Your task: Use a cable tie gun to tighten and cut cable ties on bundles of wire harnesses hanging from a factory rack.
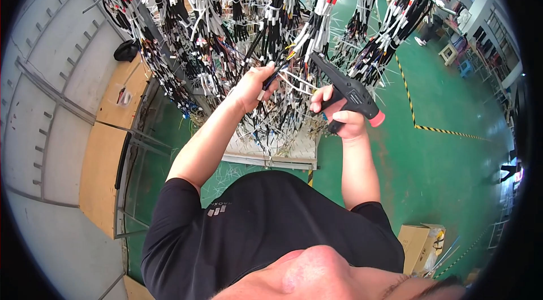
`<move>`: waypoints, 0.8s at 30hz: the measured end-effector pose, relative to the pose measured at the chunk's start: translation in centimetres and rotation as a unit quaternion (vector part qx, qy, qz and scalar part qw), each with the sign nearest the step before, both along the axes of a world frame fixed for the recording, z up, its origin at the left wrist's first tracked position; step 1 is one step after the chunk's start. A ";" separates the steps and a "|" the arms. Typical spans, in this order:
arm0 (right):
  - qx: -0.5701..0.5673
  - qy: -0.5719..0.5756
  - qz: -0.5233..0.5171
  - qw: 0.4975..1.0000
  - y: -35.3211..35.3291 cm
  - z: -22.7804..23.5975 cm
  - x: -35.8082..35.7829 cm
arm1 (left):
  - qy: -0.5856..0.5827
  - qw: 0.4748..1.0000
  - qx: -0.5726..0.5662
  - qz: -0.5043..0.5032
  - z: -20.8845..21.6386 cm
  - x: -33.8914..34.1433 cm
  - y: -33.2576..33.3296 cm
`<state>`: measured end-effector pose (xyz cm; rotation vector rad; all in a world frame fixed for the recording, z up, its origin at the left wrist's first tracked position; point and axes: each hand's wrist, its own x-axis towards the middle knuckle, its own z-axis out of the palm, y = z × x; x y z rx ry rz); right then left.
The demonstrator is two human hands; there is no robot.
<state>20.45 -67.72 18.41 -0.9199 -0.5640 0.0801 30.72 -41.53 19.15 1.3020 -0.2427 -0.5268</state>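
Note:
My left hand [251, 91] is closed round a dark wire bundle [277, 74] with a few yellow and white ends. In my right hand [349, 122] is a black cable tie gun [352, 92] with a red knob at its rear; the fingers wrap its grip. The gun's nose points up and left, close to a hanging bunch of white and black cables [317, 34]. Between my hands, thin white strands stretch across, and I cannot make out whether the gun touches them. Many wire harnesses [209, 23] hang from a metal rack in front of me.
A pale platform [271, 160] stands under the harnesses. Wooden benches [102, 164] with a black bag run along the white wall at left. Behind my right elbow sits an opened cardboard box [419, 246]. Black-and-yellow tape [408, 102] marks the green floor; stools stand far right.

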 end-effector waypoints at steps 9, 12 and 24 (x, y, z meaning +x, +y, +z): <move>-0.304 0.025 -0.124 0.944 -3.6 0.0 -1.2 | -0.204 0.950 0.160 0.175 -1.1 -3.0 -1.9; -0.366 -0.010 -0.109 0.924 -3.8 0.6 -1.1 | -0.283 0.918 0.184 0.210 -2.8 -2.7 -2.3; -0.383 0.010 -0.054 0.922 -3.3 3.6 0.8 | -0.286 0.921 0.155 0.212 -4.2 -3.1 -3.3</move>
